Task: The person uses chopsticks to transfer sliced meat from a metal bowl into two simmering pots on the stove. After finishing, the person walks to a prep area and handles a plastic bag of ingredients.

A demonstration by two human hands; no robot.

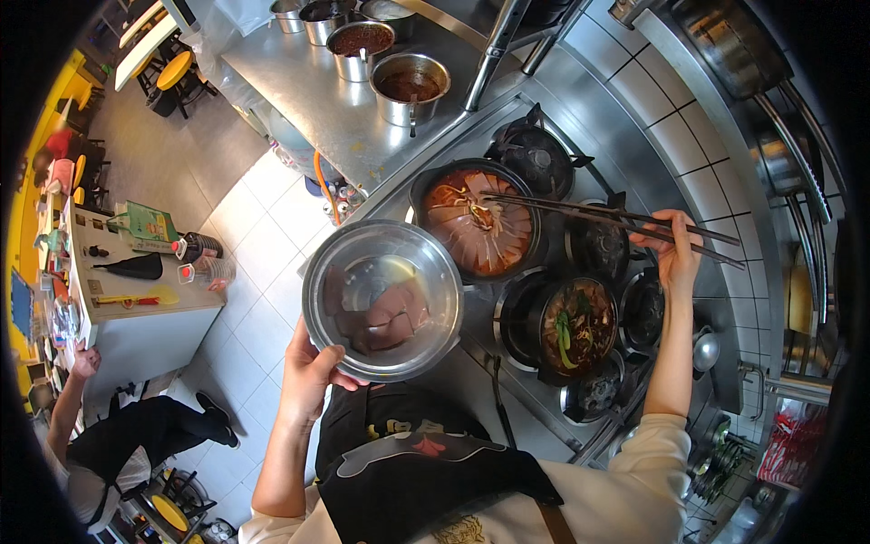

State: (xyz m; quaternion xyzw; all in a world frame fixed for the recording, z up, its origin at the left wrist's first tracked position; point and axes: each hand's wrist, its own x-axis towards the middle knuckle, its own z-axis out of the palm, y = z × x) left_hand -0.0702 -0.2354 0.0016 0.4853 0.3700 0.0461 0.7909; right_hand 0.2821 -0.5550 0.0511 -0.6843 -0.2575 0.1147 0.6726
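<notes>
In metal bowl [441, 292], meat slices [390, 315]; in pot [541, 231], fanned slices [494, 240]

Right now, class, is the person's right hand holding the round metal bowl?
No, the left hand grips the round metal bowl by its edge, while the right hand holds long chopsticks.

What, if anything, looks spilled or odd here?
Nothing clearly stands out. The pot of meat slices and the pot with greens have their contents inside the rims; the metal bowl in your left hand shows no visible spill.
</notes>
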